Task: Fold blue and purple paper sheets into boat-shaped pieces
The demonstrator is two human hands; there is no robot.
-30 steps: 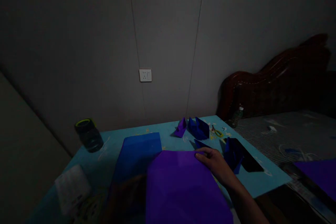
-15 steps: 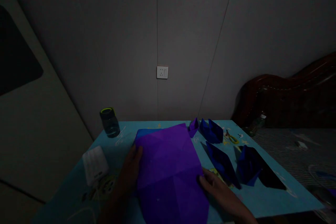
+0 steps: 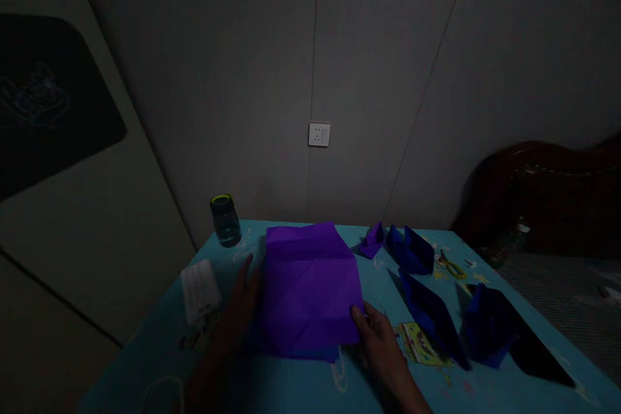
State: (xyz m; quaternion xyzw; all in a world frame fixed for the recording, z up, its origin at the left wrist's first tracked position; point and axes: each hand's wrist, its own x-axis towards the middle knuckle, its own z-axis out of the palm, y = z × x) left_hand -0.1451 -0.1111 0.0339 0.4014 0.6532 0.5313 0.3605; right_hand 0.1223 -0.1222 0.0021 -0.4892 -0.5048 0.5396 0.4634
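Though the left hand (image 3: 242, 303) blurs, the right hand (image 3: 382, 337) holds purple paper (image 3: 310, 288).

Two bare human hands and the forearms behind them show at the lower part of a dimly lit scene. The person's bare right hand (image 3: 381, 336), the better lit of the pair, has a rounded thumb and slim fingers, and the bare right forearm (image 3: 407, 391) is slender, cut off by the bottom edge. The person's bare left hand (image 3: 245, 297) is blurred and deep in shadow, a narrow outline of tapering fingers; the shadowed left forearm (image 3: 216, 359) is too dark for surface detail.
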